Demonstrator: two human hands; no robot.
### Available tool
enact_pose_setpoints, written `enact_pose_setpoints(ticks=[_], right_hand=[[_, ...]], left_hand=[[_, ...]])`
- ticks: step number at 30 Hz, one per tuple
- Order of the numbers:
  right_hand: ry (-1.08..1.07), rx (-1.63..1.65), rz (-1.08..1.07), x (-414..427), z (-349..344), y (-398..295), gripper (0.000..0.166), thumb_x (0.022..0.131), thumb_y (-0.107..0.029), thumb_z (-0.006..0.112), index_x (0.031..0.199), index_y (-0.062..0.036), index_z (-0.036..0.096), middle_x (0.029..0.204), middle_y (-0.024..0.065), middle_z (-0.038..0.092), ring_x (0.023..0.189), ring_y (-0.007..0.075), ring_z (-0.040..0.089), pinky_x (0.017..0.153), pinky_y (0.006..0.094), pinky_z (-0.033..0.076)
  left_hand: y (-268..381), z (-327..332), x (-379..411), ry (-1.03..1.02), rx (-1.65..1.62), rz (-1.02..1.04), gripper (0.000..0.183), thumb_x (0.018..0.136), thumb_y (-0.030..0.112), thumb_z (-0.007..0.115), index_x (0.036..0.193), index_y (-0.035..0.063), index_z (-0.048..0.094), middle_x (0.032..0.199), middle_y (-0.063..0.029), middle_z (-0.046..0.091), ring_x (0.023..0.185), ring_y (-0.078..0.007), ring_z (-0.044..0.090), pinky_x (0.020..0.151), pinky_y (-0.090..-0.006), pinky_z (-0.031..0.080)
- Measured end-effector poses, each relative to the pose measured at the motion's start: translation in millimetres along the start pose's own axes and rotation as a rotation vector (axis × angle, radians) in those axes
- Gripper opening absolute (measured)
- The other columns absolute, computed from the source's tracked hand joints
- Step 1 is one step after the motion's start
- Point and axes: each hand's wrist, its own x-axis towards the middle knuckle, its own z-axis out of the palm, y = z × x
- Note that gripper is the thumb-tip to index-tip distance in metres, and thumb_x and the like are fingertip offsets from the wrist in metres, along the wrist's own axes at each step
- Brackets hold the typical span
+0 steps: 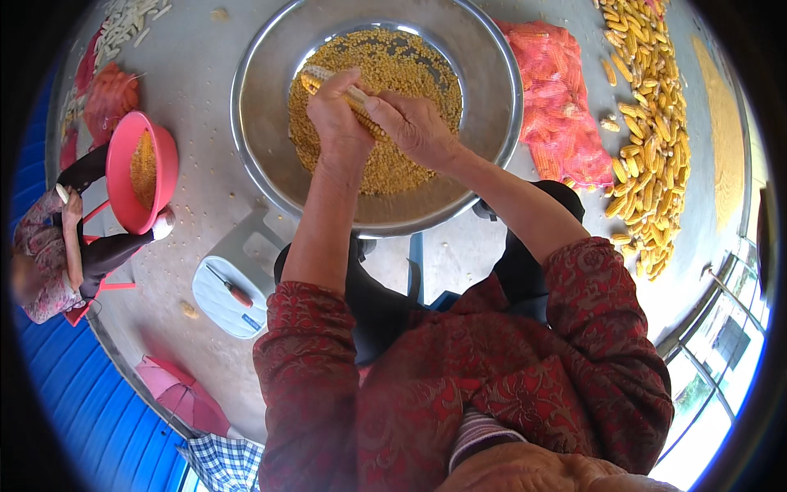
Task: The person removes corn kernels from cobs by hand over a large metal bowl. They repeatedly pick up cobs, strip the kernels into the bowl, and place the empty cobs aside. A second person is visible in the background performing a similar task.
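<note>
My left hand [338, 120] is wrapped around a corn cob [358, 106], which slants above a wide steel basin [261, 117]. Part of the cob is stripped pale, while yellow kernels still sit along its lower side and near the upper end. My right hand [421, 129] grips the cob's lower part, its thumb pressed against the side; its other fingers are partly hidden. Loose corn kernels [399, 169] cover much of the basin's bottom, with bare metal showing at the upper right.
Right of the basin lie a red mesh sack [550, 92] of corn and a long heap of cobs [652, 135]. A screwdriver-like tool [230, 287] rests on a plastic stool [212, 307] at left. Beyond, a seated person [52, 246] works beside a pink basin [120, 172]. Umbrellas [184, 393] lie lower left.
</note>
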Motion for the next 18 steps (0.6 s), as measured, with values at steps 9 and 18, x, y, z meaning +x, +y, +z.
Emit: enact_pose_setpoints(ticks=[9,18], right_hand=[[-0.159,0.739,0.63,-6,-13,-7,0.044,0.097,-0.044,0.043,0.085,-0.0038,0.055,0.056,0.0005,0.043,0.043,0.0101,0.041,0.04,0.0265,0.033],[0.239,0.001,0.195,-12,10,-21,0.036,0.098,-0.03,0.042,0.084,0.0014,0.054,0.062,0.0185,0.053,0.055,0.0281,0.056,0.052,0.0375,0.043]], left_hand=[[4,1,1,0.01,0.011,-0.026,0.012,0.077,0.012,0.063,0.073,0.0038,0.055,0.064,-0.0087,0.054,0.055,-0.0204,0.053,0.054,-0.0356,0.045],[-4,-4,6,0.07,-0.209,-0.163,0.016,0.084,0.018,0.059,0.077,0.0084,0.048,0.061,-0.0073,0.049,0.057,-0.0222,0.053,0.053,-0.0376,0.045]])
